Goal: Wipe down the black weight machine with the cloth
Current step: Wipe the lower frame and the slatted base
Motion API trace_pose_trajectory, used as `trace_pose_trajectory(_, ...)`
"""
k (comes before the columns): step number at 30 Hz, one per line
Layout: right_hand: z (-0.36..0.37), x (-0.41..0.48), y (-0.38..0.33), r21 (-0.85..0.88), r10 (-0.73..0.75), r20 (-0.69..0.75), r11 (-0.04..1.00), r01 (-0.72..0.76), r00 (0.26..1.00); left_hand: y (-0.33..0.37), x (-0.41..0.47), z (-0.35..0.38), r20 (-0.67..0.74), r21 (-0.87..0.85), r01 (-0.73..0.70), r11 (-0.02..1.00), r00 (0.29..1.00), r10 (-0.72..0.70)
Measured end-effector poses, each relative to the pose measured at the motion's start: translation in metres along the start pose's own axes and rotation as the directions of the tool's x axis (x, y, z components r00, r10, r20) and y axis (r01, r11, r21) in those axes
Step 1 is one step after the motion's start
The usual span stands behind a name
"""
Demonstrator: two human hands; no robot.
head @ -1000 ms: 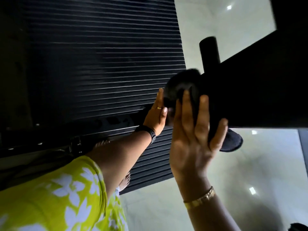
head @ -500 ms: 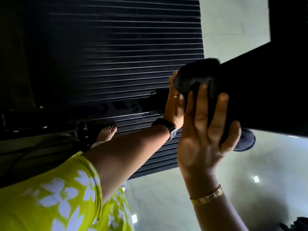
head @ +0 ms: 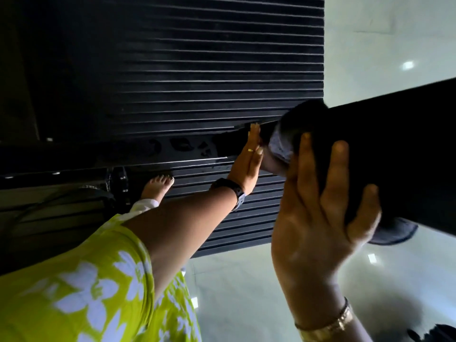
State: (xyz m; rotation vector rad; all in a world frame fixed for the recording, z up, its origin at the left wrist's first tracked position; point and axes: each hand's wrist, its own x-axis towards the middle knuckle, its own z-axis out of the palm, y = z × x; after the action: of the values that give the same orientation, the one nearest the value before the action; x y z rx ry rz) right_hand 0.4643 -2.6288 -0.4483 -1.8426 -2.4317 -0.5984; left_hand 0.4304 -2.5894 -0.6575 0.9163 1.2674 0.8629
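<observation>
A thick black bar of the weight machine [head: 407, 144] slants from the right edge down toward the middle, above a ribbed black mat [head: 197, 70] and a pale glossy floor [head: 382, 33]. The dark grey cloth [head: 280, 146] is draped over this bar, bunched at its upper edge, with a corner hanging out below it at the right. The right hand [head: 318, 218], a gold bracelet [head: 328, 324] on its wrist, grips the cloth against the near side of the bar, fingers spread and bent round it; the thumb is hidden. The left hand [head: 248, 166] is flat with straight fingers laid against the lower, narrower end of the bar, just beside the cloth; it wears a ring [head: 250, 150] and a black watch [head: 234, 193]. A bare foot [head: 158, 186] stands on the mat below, and a yellow-green flowered dress [head: 74, 280] fills the lower left.
</observation>
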Motion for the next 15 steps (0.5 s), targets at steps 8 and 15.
trace_pose_trajectory(8,0.082,-0.028,-0.021,-0.341,-0.189,0.276,0.897,0.28,0.942,-0.036,0.017,-0.02,0.12,-0.102,0.176,0.979,0.979,-0.163)
trace_pose_trajectory(15,0.093,-0.034,-0.02,-0.353,-0.165,0.194,0.908,0.226,0.967,-0.064,0.026,-0.032,0.17,0.033,0.282,0.959,0.944,-0.283)
